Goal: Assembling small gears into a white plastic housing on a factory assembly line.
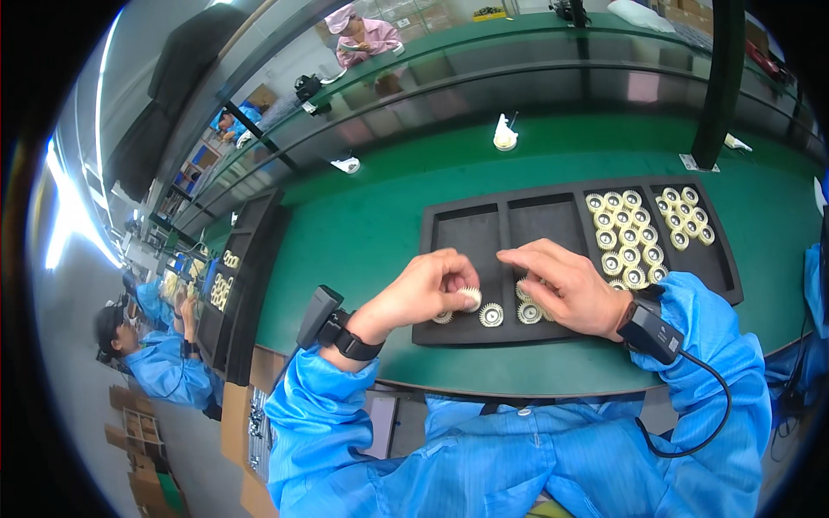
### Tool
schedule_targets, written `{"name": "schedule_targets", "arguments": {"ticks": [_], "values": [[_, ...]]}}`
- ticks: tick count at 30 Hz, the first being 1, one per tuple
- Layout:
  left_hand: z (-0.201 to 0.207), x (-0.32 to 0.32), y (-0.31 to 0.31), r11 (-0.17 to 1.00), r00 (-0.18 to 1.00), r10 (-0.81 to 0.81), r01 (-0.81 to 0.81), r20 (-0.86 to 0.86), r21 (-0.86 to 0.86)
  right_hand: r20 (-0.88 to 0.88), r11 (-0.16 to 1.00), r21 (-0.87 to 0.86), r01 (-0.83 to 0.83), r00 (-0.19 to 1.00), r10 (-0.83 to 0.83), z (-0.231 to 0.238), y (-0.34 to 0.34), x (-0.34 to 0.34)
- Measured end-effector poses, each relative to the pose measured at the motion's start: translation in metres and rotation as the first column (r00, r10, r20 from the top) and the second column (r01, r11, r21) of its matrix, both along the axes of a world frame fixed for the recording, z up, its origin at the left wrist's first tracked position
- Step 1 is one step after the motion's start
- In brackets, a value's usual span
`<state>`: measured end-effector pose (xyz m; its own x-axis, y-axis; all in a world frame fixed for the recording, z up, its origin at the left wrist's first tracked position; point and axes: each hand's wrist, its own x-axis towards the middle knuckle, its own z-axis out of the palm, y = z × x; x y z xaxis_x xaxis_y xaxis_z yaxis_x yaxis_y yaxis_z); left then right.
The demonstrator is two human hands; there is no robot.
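Working at a green bench (363, 233), a person in a blue smock bends both hands over a black compartment tray (471, 229). The left hand (423, 289) pinches a small cream toothed gear (471, 296) between fingertips, just above the tray's near edge. The right hand (561, 285) lies palm-down with fingers pressed together over more loose gears (491, 314), hiding several; whether it grips one cannot be told. Two right-hand compartments hold rows of packed gears (626, 237). A dark post (721, 82) stands behind the tray, beside a small white bottle (505, 135). At far left, a second black tray (237, 276) and another blue-sleeved worker (147, 345) sit, curved and blurred by the lens.
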<state>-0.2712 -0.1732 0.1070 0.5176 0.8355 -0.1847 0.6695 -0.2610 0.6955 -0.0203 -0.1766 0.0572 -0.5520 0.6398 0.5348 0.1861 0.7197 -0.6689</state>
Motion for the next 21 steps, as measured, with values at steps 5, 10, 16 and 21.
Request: {"name": "schedule_targets", "arguments": {"ticks": [5,10,16,21], "values": [[-0.01,0.022,0.0,0.881,0.659,0.333,0.038,0.674,-0.472,-0.096,0.999,0.009,-0.044,0.994,0.044,0.013,-0.003,-0.001],[-0.022,0.031,-0.001,0.79,0.546,0.418,0.176,0.726,-0.587,-0.047,0.998,0.056,0.005,0.999,-0.002,0.018,-0.003,-0.001],[0.014,0.007,0.025,0.966,0.801,0.101,0.063,0.59,-0.252,-0.293,0.955,-0.295,-0.043,0.955,-0.047,0.002,-0.002,-0.003],[-0.001,-0.084,0.134,0.719,0.859,0.509,-0.46,0.056,0.521,-0.016,0.994,-0.053,0.092,0.996,-0.093,0.02,-0.001,-0.005]]}}
